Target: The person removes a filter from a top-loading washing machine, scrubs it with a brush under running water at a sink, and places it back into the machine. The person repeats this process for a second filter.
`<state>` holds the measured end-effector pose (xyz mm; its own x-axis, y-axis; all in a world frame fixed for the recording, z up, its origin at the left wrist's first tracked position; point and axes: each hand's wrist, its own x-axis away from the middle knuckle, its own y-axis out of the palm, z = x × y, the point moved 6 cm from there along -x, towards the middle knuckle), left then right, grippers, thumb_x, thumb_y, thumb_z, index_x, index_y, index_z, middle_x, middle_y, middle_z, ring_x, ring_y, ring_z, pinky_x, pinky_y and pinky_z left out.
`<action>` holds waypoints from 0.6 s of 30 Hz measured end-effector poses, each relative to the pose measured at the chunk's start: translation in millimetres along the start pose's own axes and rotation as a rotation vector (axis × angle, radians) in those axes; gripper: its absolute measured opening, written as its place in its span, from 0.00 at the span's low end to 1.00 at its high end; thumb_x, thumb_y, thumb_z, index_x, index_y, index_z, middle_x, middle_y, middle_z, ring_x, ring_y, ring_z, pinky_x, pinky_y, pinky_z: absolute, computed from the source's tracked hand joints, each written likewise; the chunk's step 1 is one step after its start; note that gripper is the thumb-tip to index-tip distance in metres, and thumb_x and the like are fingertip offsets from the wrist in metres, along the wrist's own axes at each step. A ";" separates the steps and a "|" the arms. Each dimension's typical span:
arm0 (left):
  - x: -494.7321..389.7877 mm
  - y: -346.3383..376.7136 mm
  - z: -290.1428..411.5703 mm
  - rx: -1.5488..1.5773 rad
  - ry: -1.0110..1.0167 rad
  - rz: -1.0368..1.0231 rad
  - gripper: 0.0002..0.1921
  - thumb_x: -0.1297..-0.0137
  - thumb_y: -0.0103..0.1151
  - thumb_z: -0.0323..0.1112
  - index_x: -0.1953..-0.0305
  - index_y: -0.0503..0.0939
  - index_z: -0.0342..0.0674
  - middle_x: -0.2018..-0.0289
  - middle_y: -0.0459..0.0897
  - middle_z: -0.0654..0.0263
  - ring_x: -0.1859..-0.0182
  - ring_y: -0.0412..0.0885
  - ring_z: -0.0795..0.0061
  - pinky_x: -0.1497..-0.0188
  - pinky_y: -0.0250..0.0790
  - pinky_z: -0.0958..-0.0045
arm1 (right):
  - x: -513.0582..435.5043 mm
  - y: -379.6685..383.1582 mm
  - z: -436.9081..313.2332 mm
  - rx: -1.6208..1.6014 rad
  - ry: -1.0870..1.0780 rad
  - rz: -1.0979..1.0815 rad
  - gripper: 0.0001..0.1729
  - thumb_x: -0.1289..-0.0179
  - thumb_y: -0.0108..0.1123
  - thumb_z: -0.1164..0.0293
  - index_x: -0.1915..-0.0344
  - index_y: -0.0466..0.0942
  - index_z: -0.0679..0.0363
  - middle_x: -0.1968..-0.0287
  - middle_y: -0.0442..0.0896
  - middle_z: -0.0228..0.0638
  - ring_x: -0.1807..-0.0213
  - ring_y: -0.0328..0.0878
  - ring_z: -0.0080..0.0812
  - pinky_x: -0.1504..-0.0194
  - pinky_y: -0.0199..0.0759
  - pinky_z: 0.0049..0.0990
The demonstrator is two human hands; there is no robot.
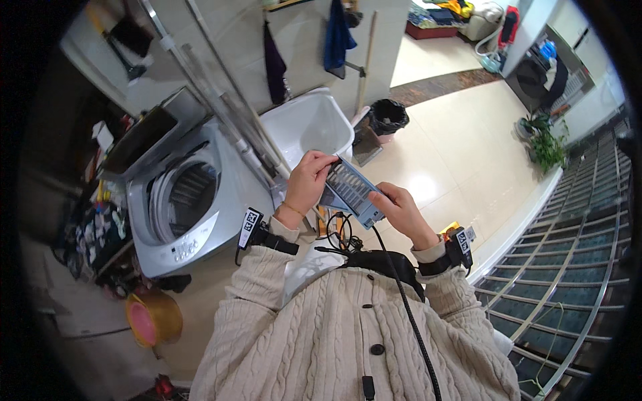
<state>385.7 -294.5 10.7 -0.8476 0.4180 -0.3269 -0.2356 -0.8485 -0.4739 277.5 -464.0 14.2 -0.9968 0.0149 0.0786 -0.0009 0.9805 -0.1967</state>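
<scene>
A blue-grey slotted plastic frame [352, 189], which looks like a washing machine's lint filter, is held tilted in front of my chest. My left hand [307, 179] pinches its upper left corner, where a dark patch shows beside the fingertips. On the opposite side, my right hand [402, 209] grips the right edge with the thumb over the slats. A flat bluish panel [333, 200] shows under the frame's left side; how it is joined cannot be seen. Just below the frame's lower corner, a black cable [401, 285] runs down along my cardigan.
The top-load washing machine [230, 200] stands at the left, its lid [150, 135] raised. Metal and white poles [220, 100] lean between it and a white sink [313, 120]. A lined bin [388, 118] and dustpan [367, 145] stand ahead; barred railing [562, 250] runs along the right.
</scene>
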 end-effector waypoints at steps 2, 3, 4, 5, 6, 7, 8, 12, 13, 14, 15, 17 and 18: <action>-16.9 21.3 5.8 -0.015 0.031 -0.056 0.10 0.40 0.57 0.25 0.57 0.81 0.37 0.62 0.76 0.64 0.63 0.76 0.74 0.60 0.70 0.77 | -1.1 -21.3 6.3 -0.038 0.013 0.049 0.18 0.35 0.55 0.62 0.73 0.73 0.67 0.80 0.68 0.28 0.77 0.61 0.18 0.76 0.57 0.23; -23.8 33.9 7.7 -0.012 0.036 -0.086 0.09 0.40 0.58 0.25 0.58 0.81 0.37 0.63 0.76 0.64 0.63 0.76 0.73 0.60 0.70 0.77 | -0.1 -31.7 8.6 -0.025 -0.013 0.068 0.18 0.36 0.55 0.62 0.73 0.72 0.67 0.80 0.68 0.28 0.77 0.61 0.19 0.76 0.57 0.24; -33.2 44.4 7.5 -0.018 0.020 -0.105 0.09 0.43 0.60 0.26 0.59 0.81 0.37 0.64 0.77 0.63 0.64 0.77 0.72 0.61 0.70 0.75 | -2.1 -41.5 9.4 -0.009 -0.032 0.084 0.18 0.36 0.55 0.62 0.74 0.72 0.67 0.81 0.68 0.29 0.77 0.61 0.19 0.76 0.57 0.24; -43.3 55.1 9.4 -0.029 0.048 -0.118 0.09 0.43 0.61 0.28 0.60 0.81 0.38 0.64 0.77 0.63 0.64 0.77 0.69 0.62 0.70 0.73 | -4.6 -51.6 12.4 0.021 -0.031 0.101 0.18 0.36 0.56 0.63 0.74 0.72 0.68 0.81 0.68 0.30 0.77 0.61 0.19 0.76 0.58 0.24; -54.9 65.9 10.2 -0.039 0.074 -0.129 0.08 0.43 0.61 0.30 0.61 0.81 0.38 0.65 0.77 0.63 0.64 0.78 0.66 0.62 0.70 0.71 | -8.0 -62.4 15.6 0.033 -0.024 0.109 0.17 0.37 0.56 0.63 0.73 0.73 0.68 0.81 0.69 0.31 0.77 0.62 0.19 0.76 0.58 0.24; -66.6 77.2 10.2 -0.048 0.099 -0.141 0.08 0.44 0.61 0.32 0.63 0.81 0.39 0.65 0.78 0.62 0.64 0.78 0.63 0.62 0.70 0.69 | -11.7 -74.3 20.6 0.058 0.006 0.119 0.17 0.37 0.56 0.63 0.73 0.73 0.68 0.81 0.69 0.32 0.77 0.62 0.19 0.76 0.58 0.24; -78.6 89.3 13.3 -0.065 0.175 -0.123 0.06 0.45 0.61 0.31 0.65 0.81 0.39 0.66 0.78 0.63 0.64 0.78 0.62 0.62 0.70 0.67 | -16.1 -85.4 23.8 0.074 -0.002 0.127 0.17 0.37 0.56 0.63 0.73 0.73 0.68 0.81 0.69 0.32 0.77 0.62 0.20 0.76 0.59 0.24; -130.3 138.1 6.4 -0.085 0.346 -0.174 0.03 0.43 0.58 0.28 0.68 0.77 0.37 0.65 0.76 0.62 0.62 0.76 0.59 0.60 0.70 0.66 | -52.8 -131.2 43.7 0.082 0.040 0.183 0.17 0.37 0.56 0.63 0.72 0.73 0.69 0.80 0.69 0.31 0.76 0.63 0.20 0.76 0.59 0.24; -145.4 148.6 -0.6 -0.094 0.334 -0.184 0.04 0.43 0.58 0.27 0.67 0.76 0.36 0.64 0.75 0.60 0.60 0.76 0.58 0.59 0.69 0.66 | -65.5 -143.0 49.3 0.065 0.052 0.195 0.17 0.37 0.56 0.63 0.72 0.73 0.69 0.80 0.69 0.30 0.76 0.63 0.20 0.76 0.59 0.24; -160.9 159.3 -7.3 -0.102 0.322 -0.192 0.04 0.43 0.57 0.26 0.66 0.75 0.35 0.63 0.75 0.59 0.58 0.75 0.57 0.57 0.69 0.66 | -79.4 -155.9 54.7 0.052 0.076 0.209 0.18 0.37 0.56 0.63 0.72 0.73 0.69 0.80 0.69 0.30 0.76 0.64 0.20 0.76 0.59 0.24; -179.2 170.4 -14.4 -0.114 0.313 -0.198 0.05 0.42 0.57 0.25 0.65 0.73 0.34 0.62 0.74 0.57 0.57 0.75 0.56 0.55 0.68 0.66 | -94.9 -169.4 59.2 0.019 0.088 0.223 0.18 0.37 0.55 0.62 0.72 0.74 0.69 0.80 0.70 0.29 0.76 0.64 0.19 0.76 0.59 0.23; -213.7 190.5 -29.5 -0.002 0.278 -0.264 0.05 0.40 0.54 0.25 0.65 0.71 0.34 0.61 0.73 0.57 0.57 0.73 0.57 0.53 0.67 0.67 | -121.3 -193.5 69.1 -0.050 0.144 0.253 0.18 0.36 0.54 0.62 0.71 0.74 0.69 0.79 0.70 0.28 0.76 0.63 0.19 0.76 0.58 0.23; -230.2 199.5 -36.1 0.043 0.264 -0.278 0.04 0.40 0.54 0.25 0.65 0.71 0.34 0.62 0.73 0.58 0.57 0.73 0.57 0.52 0.67 0.67 | -134.5 -206.8 71.7 -0.050 0.166 0.253 0.18 0.36 0.54 0.62 0.71 0.74 0.68 0.79 0.70 0.27 0.76 0.64 0.19 0.76 0.58 0.22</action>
<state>551.0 -548.2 -38.1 -0.5984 0.6982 -0.3929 -0.4632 -0.7017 -0.5414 406.0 -682.9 -25.8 -0.9382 0.2878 0.1923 0.2540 0.9499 -0.1822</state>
